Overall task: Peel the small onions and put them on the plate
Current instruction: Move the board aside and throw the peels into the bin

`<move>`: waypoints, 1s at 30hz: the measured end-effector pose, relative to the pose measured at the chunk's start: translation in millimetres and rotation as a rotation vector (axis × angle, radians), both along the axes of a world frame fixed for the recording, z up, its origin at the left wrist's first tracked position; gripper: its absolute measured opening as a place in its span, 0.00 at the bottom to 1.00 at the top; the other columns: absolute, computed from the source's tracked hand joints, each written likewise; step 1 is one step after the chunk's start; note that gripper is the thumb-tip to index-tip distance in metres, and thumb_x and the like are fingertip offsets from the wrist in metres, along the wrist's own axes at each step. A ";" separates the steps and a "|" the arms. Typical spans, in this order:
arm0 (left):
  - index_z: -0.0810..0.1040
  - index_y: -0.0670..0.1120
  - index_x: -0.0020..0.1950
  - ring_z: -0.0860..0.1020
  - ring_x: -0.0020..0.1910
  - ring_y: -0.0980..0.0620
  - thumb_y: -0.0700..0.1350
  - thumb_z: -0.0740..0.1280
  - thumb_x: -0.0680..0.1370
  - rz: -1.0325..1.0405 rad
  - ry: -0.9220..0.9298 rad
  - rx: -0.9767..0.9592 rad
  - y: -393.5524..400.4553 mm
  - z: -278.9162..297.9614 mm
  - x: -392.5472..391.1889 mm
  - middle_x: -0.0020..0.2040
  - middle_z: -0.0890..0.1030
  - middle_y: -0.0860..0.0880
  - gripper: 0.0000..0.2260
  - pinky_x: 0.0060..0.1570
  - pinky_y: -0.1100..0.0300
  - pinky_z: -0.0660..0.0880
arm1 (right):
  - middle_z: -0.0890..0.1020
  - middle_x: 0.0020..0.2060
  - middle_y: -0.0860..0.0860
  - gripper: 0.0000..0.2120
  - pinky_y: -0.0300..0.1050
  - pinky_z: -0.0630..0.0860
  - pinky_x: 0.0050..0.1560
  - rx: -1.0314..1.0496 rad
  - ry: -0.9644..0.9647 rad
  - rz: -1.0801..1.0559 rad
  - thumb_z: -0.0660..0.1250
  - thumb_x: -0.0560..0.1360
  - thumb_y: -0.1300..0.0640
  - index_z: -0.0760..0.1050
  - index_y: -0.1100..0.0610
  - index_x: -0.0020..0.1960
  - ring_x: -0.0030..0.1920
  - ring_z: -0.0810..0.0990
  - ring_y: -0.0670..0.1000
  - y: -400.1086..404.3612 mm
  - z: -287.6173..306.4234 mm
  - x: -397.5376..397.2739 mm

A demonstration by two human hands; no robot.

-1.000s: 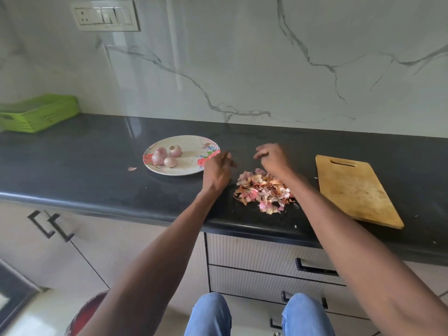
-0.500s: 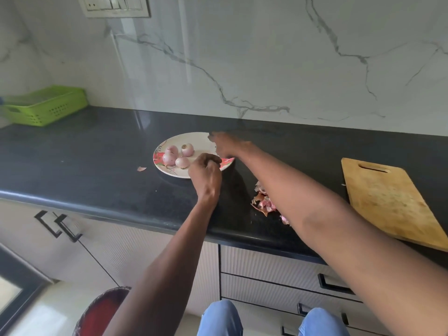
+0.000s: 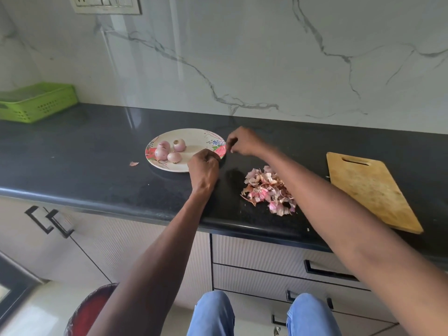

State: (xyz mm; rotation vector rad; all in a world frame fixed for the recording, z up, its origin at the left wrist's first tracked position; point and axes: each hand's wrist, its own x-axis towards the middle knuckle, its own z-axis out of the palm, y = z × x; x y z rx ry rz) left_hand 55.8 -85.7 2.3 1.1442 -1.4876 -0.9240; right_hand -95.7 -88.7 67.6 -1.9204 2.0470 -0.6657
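Small onions: four peeled, pale pink bulbs lie grouped on the left half of the floral plate. Three sit touching or nearly touching one another; the fourth, with its root end turned up, lies just behind them. The right half of the plate carries nothing that can be seen apart from the printed flower pattern.

The plate rests on the black surface. The left hand sits over the near right edge of the plate, knuckles toward the camera and fingers curled under. Its grip is closed, but the fingertips are hidden by the back of the hand, so whether it holds anything cannot be told. The right hand is at the far right rim of the plate, fingers bent down and drawn close together in a narrow grip. Whether something is pinched between them is too small to make out.

A pile of onion skins lies on the surface to the right of the plate, partly covered by the right forearm. A single skin scrap lies just left of the plate. A wooden cutting board lies well apart at the right. A green perforated basket stands at the far left against the wall. Its left end is cut off by the frame edge, and its contents cannot be seen.
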 end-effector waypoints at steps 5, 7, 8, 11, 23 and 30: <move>0.80 0.46 0.37 0.82 0.38 0.40 0.42 0.57 0.69 -0.040 -0.050 -0.021 -0.6 -4.4 -5.2 0.35 0.83 0.46 0.11 0.41 0.41 0.80 | 0.86 0.43 0.53 0.07 0.39 0.77 0.41 0.265 0.030 0.036 0.74 0.71 0.68 0.85 0.60 0.47 0.39 0.81 0.46 49.2 16.3 -18.0; 0.80 0.51 0.40 0.83 0.38 0.43 0.42 0.59 0.72 -0.088 0.021 -0.023 6.8 -0.9 -3.6 0.39 0.85 0.47 0.10 0.41 0.41 0.82 | 0.86 0.44 0.51 0.10 0.43 0.78 0.46 0.175 0.054 -0.033 0.71 0.73 0.70 0.86 0.58 0.48 0.44 0.82 0.47 54.5 15.1 -14.1; 0.80 0.52 0.43 0.84 0.38 0.45 0.41 0.60 0.74 -0.110 0.078 -0.018 12.8 1.4 -2.7 0.41 0.85 0.46 0.10 0.41 0.42 0.82 | 0.86 0.43 0.50 0.12 0.44 0.79 0.48 0.108 0.012 -0.074 0.68 0.74 0.71 0.86 0.57 0.47 0.44 0.82 0.47 55.2 13.0 -9.2; 0.80 0.49 0.50 0.84 0.40 0.47 0.39 0.61 0.76 -0.088 0.266 -0.021 28.6 3.4 7.4 0.45 0.85 0.44 0.10 0.37 0.48 0.82 | 0.80 0.32 0.45 0.15 0.39 0.73 0.39 -0.118 -0.269 -0.163 0.64 0.73 0.72 0.85 0.57 0.44 0.34 0.76 0.43 53.7 0.5 20.3; 0.78 0.47 0.68 0.69 0.67 0.36 0.51 0.63 0.82 0.455 -0.578 0.122 -34.7 -3.4 174.1 0.67 0.73 0.37 0.17 0.68 0.48 0.64 | 0.86 0.47 0.55 0.12 0.45 0.77 0.54 -0.268 -0.383 -0.030 0.63 0.76 0.69 0.85 0.62 0.49 0.49 0.82 0.52 51.0 -65.2 157.9; 0.80 0.53 0.67 0.67 0.68 0.38 0.55 0.63 0.81 0.352 -0.783 0.105 -64.3 -6.9 176.6 0.68 0.72 0.40 0.16 0.69 0.47 0.62 | 0.86 0.49 0.55 0.12 0.38 0.72 0.46 -0.182 -0.360 -0.066 0.63 0.77 0.68 0.85 0.61 0.51 0.47 0.80 0.49 54.5 -65.6 151.7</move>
